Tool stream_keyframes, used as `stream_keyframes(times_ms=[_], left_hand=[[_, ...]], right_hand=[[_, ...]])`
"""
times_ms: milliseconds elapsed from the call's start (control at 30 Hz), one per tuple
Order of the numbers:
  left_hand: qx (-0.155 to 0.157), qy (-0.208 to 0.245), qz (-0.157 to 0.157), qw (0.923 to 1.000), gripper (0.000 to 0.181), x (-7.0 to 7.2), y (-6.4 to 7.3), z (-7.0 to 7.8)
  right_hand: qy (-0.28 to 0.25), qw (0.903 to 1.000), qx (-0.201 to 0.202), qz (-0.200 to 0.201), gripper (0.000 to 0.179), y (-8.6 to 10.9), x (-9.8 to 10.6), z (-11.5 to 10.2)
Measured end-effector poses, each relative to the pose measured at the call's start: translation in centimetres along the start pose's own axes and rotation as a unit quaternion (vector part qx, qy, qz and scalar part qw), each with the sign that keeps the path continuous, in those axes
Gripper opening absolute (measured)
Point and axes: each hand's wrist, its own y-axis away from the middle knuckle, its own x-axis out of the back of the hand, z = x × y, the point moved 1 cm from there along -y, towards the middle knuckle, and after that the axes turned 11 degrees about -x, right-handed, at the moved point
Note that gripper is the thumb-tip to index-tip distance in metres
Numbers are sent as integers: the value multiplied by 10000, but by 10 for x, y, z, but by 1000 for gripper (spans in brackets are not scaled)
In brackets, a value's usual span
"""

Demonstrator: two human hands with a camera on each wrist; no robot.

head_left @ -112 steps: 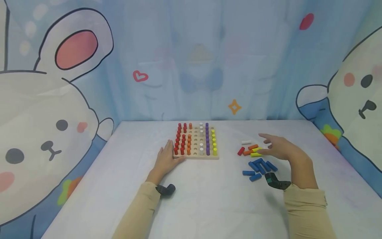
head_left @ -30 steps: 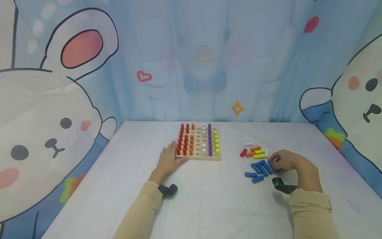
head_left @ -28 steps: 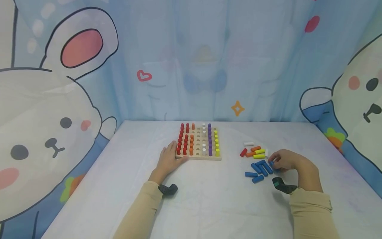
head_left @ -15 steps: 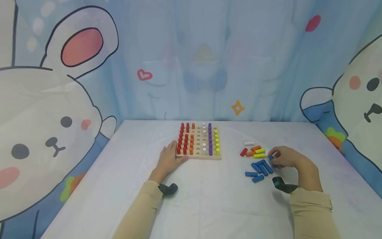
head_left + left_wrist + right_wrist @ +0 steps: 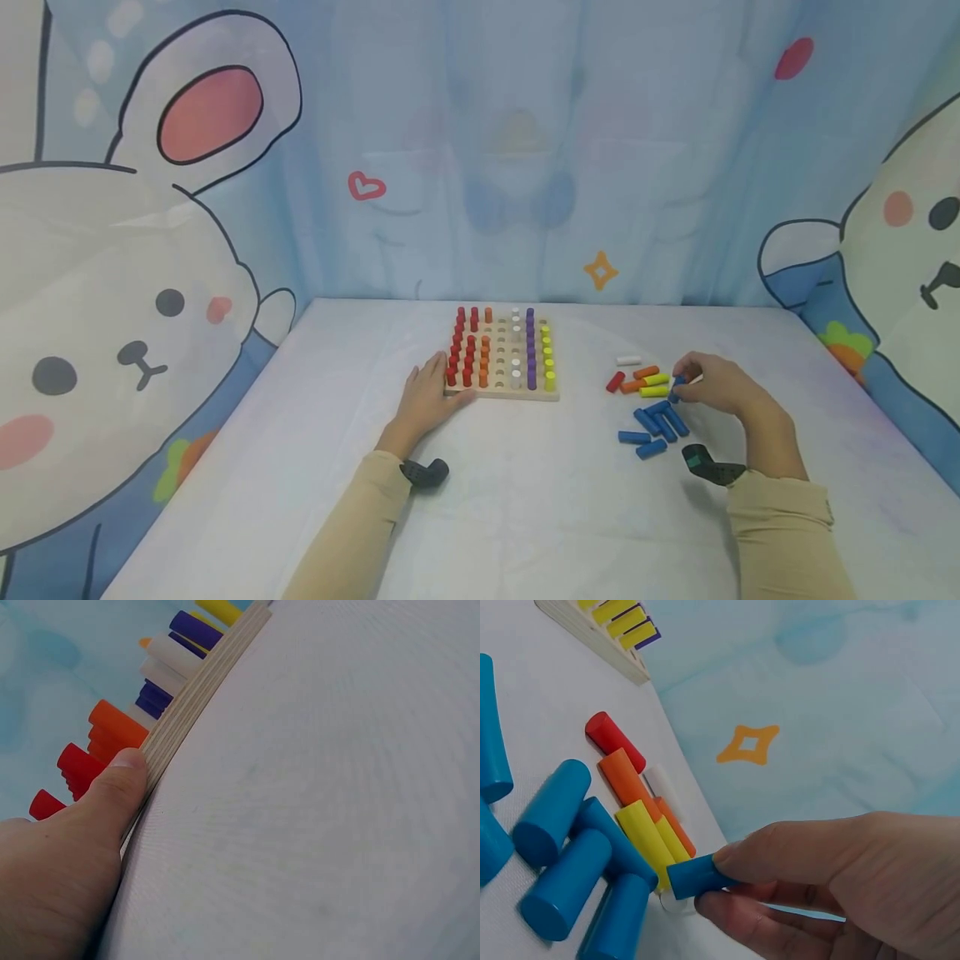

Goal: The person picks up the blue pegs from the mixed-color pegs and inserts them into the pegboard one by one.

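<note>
While the left hand [image 5: 426,398] lay outstretched against the pegboard [image 5: 517,395] near the far edge of the tabletop [image 5: 525,500], the right hand [image 5: 712,383] pinched a blue peg [image 5: 677,389] over the side toward the right edge, just beside two loose yellow pegs [image 5: 655,391].

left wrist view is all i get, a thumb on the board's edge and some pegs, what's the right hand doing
Observer: The right hand pinches a blue peg.
Operator: any more blue ones around
Observer: Yes, several loose blue pegs lie on the table to the right of the board.
Operator: and does the board have open holes
Observer: Yes, a whole column of bare holes runs between the orange pegs and the white pegs.
</note>
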Motion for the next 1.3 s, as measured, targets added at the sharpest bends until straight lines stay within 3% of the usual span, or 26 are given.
stream_keyframes(times_ms=[533, 700, 967, 1300], left_hand=[[-158, -152, 6, 9998, 101, -2, -5, 0], [-114, -180, 24, 9998, 101, 1, -3, -1], [-204, -209, 18, 9996, 102, -3, -4, -4], [-109, -206, -55, 9997, 102, -2, -4, -3]], right_hand=[[-408, 9920, 233, 1172, 32, -5, -15, -27], [-692, 9898, 244, 1219, 33, -6, -19, -46], [-892, 9848, 270, 1464, 30, -12, -27, -59], [-765, 9879, 549, 1233, 28, -23, -33, -93]])
